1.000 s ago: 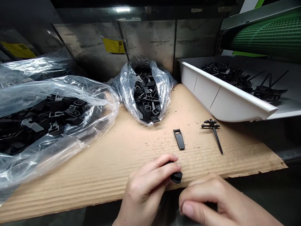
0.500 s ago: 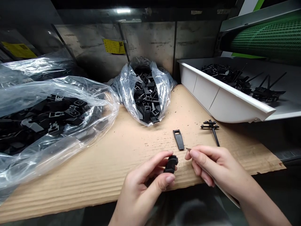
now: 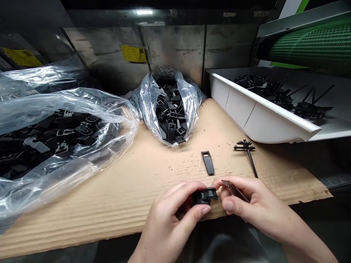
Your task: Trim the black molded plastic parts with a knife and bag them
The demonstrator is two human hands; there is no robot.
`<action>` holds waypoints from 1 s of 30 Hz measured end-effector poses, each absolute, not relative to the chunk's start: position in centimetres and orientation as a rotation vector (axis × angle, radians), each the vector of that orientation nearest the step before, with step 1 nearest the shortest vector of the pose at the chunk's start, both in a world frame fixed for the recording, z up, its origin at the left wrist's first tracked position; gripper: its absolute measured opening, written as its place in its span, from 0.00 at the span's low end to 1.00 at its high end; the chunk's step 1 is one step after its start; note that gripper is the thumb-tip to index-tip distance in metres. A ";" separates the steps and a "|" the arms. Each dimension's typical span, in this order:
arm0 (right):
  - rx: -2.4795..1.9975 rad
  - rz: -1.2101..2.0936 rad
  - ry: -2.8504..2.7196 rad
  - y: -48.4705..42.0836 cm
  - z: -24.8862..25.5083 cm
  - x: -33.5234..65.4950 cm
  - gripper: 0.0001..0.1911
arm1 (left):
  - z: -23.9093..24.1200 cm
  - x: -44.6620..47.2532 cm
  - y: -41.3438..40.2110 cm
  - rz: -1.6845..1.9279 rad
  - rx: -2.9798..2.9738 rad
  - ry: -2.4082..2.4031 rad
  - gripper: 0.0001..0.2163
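Between thumb and fingers, my left hand (image 3: 175, 212) grips a black plastic part (image 3: 205, 196) with a rounded, notched end turned to the right. My right hand (image 3: 249, 204) is closed on a thin pointed metal blade (image 3: 233, 189), whose rear end is hidden in the palm. The right fingertips are right beside the part's rounded end; whether they touch it I cannot tell. Just beyond the hands, a flat tapered black plastic piece (image 3: 208, 164) with a square hole lies on the cardboard. A black sprue (image 3: 250, 155) with small parts on its branches lies farther right.
Cardboard (image 3: 109, 208) covers the work surface. An open plastic bag of black pieces (image 3: 170, 113) stands at the back, and a larger bag of black parts (image 3: 65, 135) lies left. At right, a white tray (image 3: 255, 109) holds more sprues below a green mesh roller (image 3: 309, 44).
My left hand has turned the black part so its rounded end faces right. My right hand has come closer to it, and the blade now points up and left away from the part.
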State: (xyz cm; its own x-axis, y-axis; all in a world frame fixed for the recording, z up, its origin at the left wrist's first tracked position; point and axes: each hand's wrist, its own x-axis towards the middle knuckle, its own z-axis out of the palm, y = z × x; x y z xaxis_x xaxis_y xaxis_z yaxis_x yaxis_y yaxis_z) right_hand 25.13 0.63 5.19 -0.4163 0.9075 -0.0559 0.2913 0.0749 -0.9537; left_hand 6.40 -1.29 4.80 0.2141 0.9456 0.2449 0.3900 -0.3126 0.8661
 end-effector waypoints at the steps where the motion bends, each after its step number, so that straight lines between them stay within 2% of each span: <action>1: -1.185 1.364 -1.769 0.6 5.2 25.1 0.09 | 4.8 6.4 -1.3 1.055 1.825 1.256 0.08; 3: -1.201 1.350 -1.779 0.5 5.4 25.0 0.08 | 4.8 6.3 -1.4 1.057 1.817 1.232 0.09; 7: -1.225 1.359 -1.803 0.3 5.8 24.9 0.12 | 4.7 5.9 -1.4 1.095 1.867 1.041 0.16; 16: -1.174 1.541 -1.889 0.4 5.4 25.9 0.17 | 3.9 5.2 -1.1 1.088 2.106 0.635 0.12; 21: -1.187 1.540 -1.870 0.4 5.2 26.0 0.17 | 3.7 5.1 -1.5 1.007 2.083 0.602 0.17; 30: -1.237 1.537 -1.861 0.5 6.1 25.7 0.16 | 4.0 5.3 -1.5 0.997 2.191 0.653 0.13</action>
State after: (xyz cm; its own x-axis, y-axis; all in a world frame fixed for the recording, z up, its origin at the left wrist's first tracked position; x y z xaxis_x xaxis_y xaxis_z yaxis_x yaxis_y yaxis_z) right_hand 25.66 0.55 6.06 -0.5122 0.8333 -0.2081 0.3616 -0.0105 -0.9323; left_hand 5.34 -1.46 3.96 0.5895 0.6546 0.4733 0.1722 -0.6743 0.7181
